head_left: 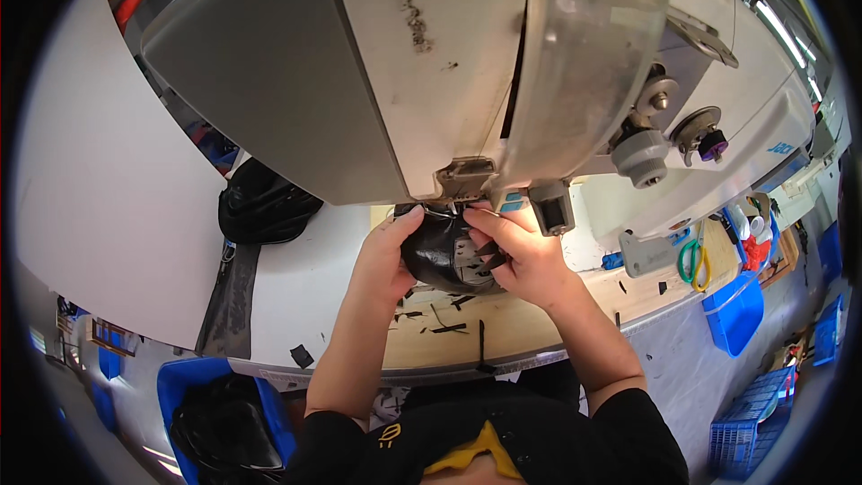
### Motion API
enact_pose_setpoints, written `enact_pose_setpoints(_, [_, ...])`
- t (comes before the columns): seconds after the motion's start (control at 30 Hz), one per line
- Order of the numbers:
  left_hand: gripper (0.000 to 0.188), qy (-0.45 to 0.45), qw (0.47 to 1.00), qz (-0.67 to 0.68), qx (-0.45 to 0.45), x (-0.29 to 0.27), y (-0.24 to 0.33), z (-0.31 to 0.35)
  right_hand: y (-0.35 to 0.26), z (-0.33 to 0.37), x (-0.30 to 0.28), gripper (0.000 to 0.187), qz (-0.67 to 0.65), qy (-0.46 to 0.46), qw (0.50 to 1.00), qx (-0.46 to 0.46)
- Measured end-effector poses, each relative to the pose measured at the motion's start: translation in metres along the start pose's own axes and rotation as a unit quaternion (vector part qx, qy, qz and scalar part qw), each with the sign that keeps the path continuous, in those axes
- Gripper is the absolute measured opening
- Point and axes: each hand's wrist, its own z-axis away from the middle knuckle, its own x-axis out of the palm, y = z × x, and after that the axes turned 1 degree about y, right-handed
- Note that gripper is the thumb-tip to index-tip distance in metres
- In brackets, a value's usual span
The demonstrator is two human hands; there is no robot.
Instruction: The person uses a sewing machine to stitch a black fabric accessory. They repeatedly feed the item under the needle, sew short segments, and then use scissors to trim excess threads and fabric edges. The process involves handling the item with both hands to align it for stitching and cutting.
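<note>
Both forearms reach in across the near edge of the surface (575,319), slanting toward each other. The left hand (386,251) has the left side of a glossy black workpiece (431,256), thumb on top, other fingers mostly hidden beneath: clamped on it. And the right hand (530,256), knuckles bent, pinches the opposite side between thumb and forefinger, a small dark item (491,257) at its curled fingers! The workpiece sits right below the sewing machine (449,63), back from the near edge, black scraps (449,328) strewn in front.
</note>
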Motion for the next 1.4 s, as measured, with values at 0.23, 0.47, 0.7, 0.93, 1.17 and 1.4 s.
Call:
enact_pose_setpoints(0.23, [0.026, 0.017, 0.985, -0.124, 0.118, 0.021, -0.005, 0.019, -0.001, -0.003, -0.002, 0.053, 0.017, -0.009, 1.000, -0.007])
enact_pose_setpoints(0.47, [0.016, 0.071, 0.980, -0.093, 0.159, 0.028, -0.009, 0.020, -0.001, 0.001, -0.001, 0.054, -0.013, -0.007, 1.000, 0.014])
enact_pose_setpoints(0.7, [0.017, 0.074, 0.975, -0.064, 0.199, 0.029, -0.017, 0.016, 0.002, 0.001, -0.003, 0.053, 0.020, -0.019, 1.000, -0.008])
enact_pose_setpoints(0.93, [0.010, 0.108, 0.959, -0.138, 0.225, 0.020, -0.012, 0.003, 0.008, 0.002, -0.004, 0.043, 0.025, -0.046, 0.998, 0.035])
enact_pose_setpoints(1.17, [0.012, 0.176, 0.750, -0.453, 0.449, -0.051, -0.001, -0.030, 0.000, 0.009, -0.012, 0.037, 0.033, -0.004, 0.998, 0.049])
enact_pose_setpoints(1.4, [0.025, 0.018, 0.589, -0.611, 0.529, -0.045, 0.012, -0.010, -0.012, 0.041, -0.040, 0.018, 0.037, 0.040, 0.996, 0.069])
